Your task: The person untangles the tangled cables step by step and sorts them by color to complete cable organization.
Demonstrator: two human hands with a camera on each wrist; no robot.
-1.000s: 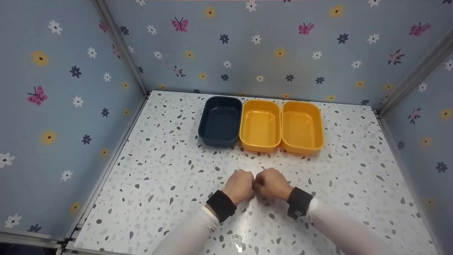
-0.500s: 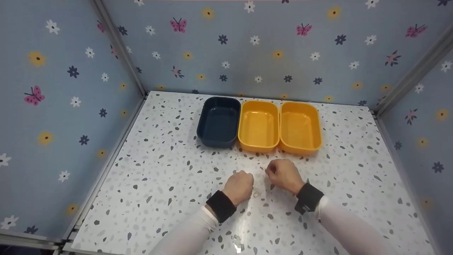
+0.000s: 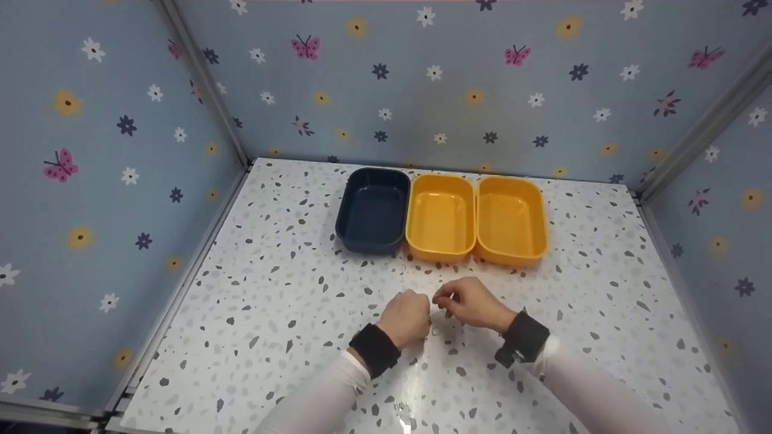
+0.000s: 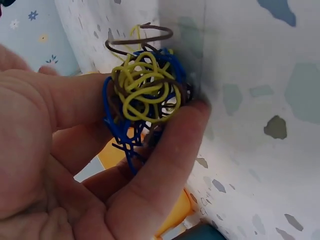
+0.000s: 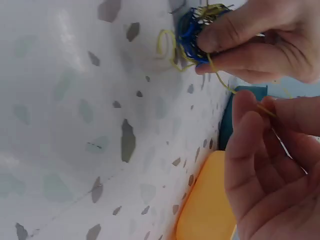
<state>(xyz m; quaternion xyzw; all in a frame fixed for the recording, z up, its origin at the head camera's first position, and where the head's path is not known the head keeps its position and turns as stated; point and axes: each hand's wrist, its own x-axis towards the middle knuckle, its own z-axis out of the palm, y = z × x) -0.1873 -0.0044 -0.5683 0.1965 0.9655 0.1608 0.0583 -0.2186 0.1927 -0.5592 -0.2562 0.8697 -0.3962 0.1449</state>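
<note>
In the left wrist view, my left hand [image 3: 405,316] grips a tangle [image 4: 147,90] of thin yellow, blue and brown strands, wire-like and partly looped, between thumb and fingers. A brown loop [image 4: 145,41] sticks out at its top. My right hand [image 3: 473,302] is just to the right, pinching a yellow strand [image 5: 222,82] between thumb and forefinger. That strand runs from the tangle to the right fingertips in the right wrist view. Another yellow strand [image 5: 165,45] curls loosely beside the tangle. From the head view, the tangle is mostly hidden by the left hand.
Behind the hands stand a dark blue box [image 3: 373,248] and, to its right, a yellow box [image 3: 440,255] and a second yellow box [image 3: 512,260], side by side. Patterned panels [image 3: 386,78] wall in the speckled tabletop [image 3: 271,313] at the back and sides.
My right hand moves away from the left hand, up and to the right, then comes back toward it. The left hand stays nearly in place with the tangle.
</note>
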